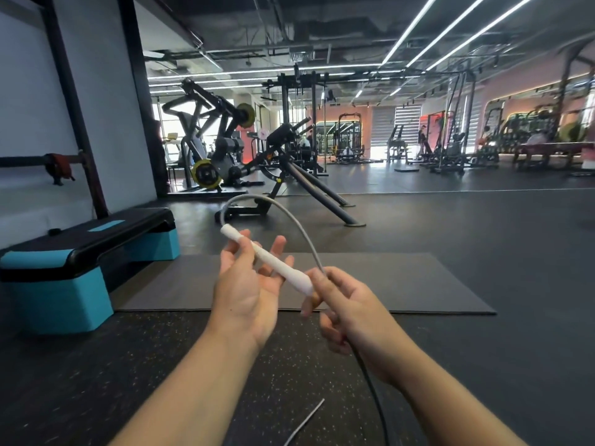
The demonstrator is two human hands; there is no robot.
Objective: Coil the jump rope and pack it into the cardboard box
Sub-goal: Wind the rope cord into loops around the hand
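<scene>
A white jump rope handle lies across the fingers of my left hand, whose palm faces up with the fingers spread and nearly straight. The grey rope arcs up from the handle's far end and comes down into my right hand, which pinches the rope beside the handle's near end. Below my right hand the rope hangs dark toward the floor, and another stretch of rope lies on the floor near the bottom edge. No cardboard box is in view.
A grey exercise mat lies on the dark gym floor ahead. A black and teal step platform stands at the left. Weight machines and angled black bars fill the background.
</scene>
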